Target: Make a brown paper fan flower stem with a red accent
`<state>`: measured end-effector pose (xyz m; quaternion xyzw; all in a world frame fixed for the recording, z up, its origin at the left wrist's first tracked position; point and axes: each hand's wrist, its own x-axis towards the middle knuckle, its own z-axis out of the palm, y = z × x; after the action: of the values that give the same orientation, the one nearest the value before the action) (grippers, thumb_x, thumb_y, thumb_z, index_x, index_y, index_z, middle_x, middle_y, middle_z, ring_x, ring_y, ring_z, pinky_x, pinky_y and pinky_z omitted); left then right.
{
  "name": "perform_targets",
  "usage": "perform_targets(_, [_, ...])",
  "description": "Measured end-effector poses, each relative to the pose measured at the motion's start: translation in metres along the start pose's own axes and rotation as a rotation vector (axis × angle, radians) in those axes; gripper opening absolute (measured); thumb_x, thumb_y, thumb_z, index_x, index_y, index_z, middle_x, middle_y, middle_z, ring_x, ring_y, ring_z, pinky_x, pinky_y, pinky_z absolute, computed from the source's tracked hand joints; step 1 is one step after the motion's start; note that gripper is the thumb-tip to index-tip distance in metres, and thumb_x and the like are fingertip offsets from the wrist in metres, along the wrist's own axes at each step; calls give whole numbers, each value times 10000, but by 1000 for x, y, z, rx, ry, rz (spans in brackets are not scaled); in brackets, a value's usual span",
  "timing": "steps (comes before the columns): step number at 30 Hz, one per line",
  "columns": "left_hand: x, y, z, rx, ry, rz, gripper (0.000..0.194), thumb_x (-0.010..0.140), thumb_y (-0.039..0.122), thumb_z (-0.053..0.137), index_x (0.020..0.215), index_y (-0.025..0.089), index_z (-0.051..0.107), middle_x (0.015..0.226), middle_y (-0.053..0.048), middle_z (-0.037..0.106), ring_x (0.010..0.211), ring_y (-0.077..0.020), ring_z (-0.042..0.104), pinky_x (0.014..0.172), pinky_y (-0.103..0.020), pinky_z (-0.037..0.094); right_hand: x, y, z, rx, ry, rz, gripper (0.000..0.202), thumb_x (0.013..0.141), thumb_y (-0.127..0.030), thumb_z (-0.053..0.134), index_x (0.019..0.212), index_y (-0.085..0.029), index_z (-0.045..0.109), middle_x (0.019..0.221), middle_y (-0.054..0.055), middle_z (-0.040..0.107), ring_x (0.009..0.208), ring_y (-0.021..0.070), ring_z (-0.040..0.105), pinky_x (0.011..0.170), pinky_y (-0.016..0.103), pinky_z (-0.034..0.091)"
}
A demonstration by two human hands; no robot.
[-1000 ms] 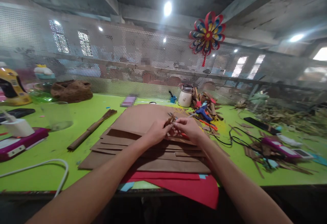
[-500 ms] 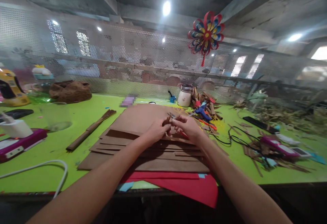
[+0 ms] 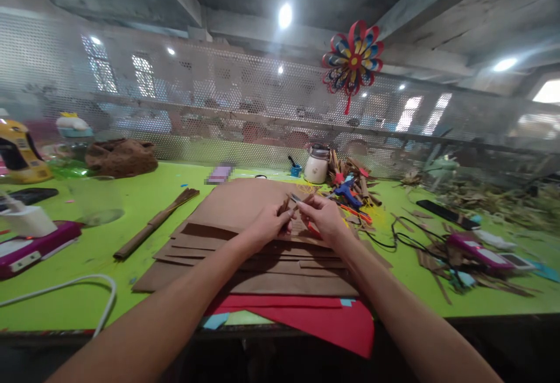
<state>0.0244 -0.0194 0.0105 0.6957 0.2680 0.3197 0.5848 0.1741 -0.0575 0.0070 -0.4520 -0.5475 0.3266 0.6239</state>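
Note:
Over a stack of brown paper sheets (image 3: 245, 199), my two hands nearly meet. My left hand (image 3: 275, 222) is closed, pinching a small brown paper piece (image 3: 286, 202) that sticks up from its fingertips. Closed as well, my right hand (image 3: 324, 218) grips a pair of scissors; the blade tips (image 3: 294, 198) point up and left, and part of the red handle (image 3: 313, 230) shows below the fingers. A bit of brown paper also shows by the right fingertips; I cannot tell what holds it. Red paper (image 3: 324, 324) lies beneath the stack at the front edge.
Left of the stack lies a rolled brown paper stick (image 3: 153, 225), with a clear plastic cup (image 3: 96, 202) beyond. A blue glue gun (image 3: 349, 192), a white jar (image 3: 317, 164) and paper scraps stand behind my right hand. Black cable (image 3: 396, 234) and a purple power strip (image 3: 479, 250) lie right.
My hands have drawn slightly apart at the fingertips, and the scissor blades now show more clearly between them. Both hands keep their hold; the rest of the table looks the same.

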Motion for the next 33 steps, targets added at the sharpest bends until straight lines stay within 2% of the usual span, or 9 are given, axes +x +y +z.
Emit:
perform_targets(5, [0, 0, 0, 42, 0, 10, 313, 747, 433, 505, 637, 141, 476, 505, 32, 469, 413, -61, 373, 409, -196, 268, -2, 0, 4, 145, -65, 119, 247, 626, -351, 701, 687, -139, 591, 589, 1, 605, 486, 77, 495, 472, 212, 374])
perform_targets(8, [0, 0, 1, 33, 10, 18, 251, 746, 384, 502, 672, 145, 488, 499, 41, 462, 415, -64, 371, 416, -195, 271, -2, -1, 5, 152, -68, 109, 256, 642, -373, 688, 689, -140, 593, 599, 11, 617, 501, 84, 507, 480, 215, 386])
perform_targets(14, [0, 0, 3, 21, 72, -28, 175, 733, 320, 499, 691, 152, 481, 447, 71, 404, 387, -52, 320, 405, -183, 235, -4, 0, 11, -186, -5, -125, 233, 668, -369, 659, 614, -159, 574, 555, 13, 605, 446, 100, 481, 454, 243, 390])
perform_targets(18, [1, 0, 3, -4, 100, -42, 190, 729, 293, 486, 610, 169, 406, 424, 72, 398, 359, -42, 312, 393, -182, 216, -11, 3, 16, -462, 51, -422, 142, 755, -285, 577, 682, -165, 599, 667, 39, 596, 588, 133, 522, 564, 264, 427])
perform_targets(20, [2, 1, 4, -43, 99, -44, 199, 722, 295, 491, 601, 172, 391, 418, 73, 397, 354, -38, 314, 393, -178, 209, -15, 2, 17, -572, 37, -510, 112, 787, -232, 534, 730, -171, 609, 725, 46, 587, 666, 147, 531, 620, 272, 433])
perform_targets(26, [-2, 6, 4, -177, 66, -31, 261, 685, 341, 554, 599, 171, 376, 425, 85, 356, 376, -25, 280, 399, -163, 165, -19, -7, 19, -657, 32, -649, 115, 809, -158, 497, 788, -192, 605, 853, 62, 591, 839, 176, 536, 749, 302, 446])
perform_targets(29, [-3, 6, 2, -250, 41, -51, 266, 672, 324, 574, 594, 172, 370, 429, 90, 326, 381, -23, 262, 399, -164, 142, -18, -6, 19, -672, 13, -687, 132, 824, -160, 483, 833, -197, 609, 869, 65, 608, 845, 175, 547, 762, 307, 449])
perform_targets(33, [-3, 6, 0, -333, 71, -59, 238, 655, 264, 580, 589, 170, 373, 437, 97, 286, 382, -22, 246, 398, -165, 134, -19, -6, 18, -696, -9, -698, 140, 833, -175, 475, 847, -198, 612, 889, 73, 613, 864, 179, 551, 767, 313, 449])
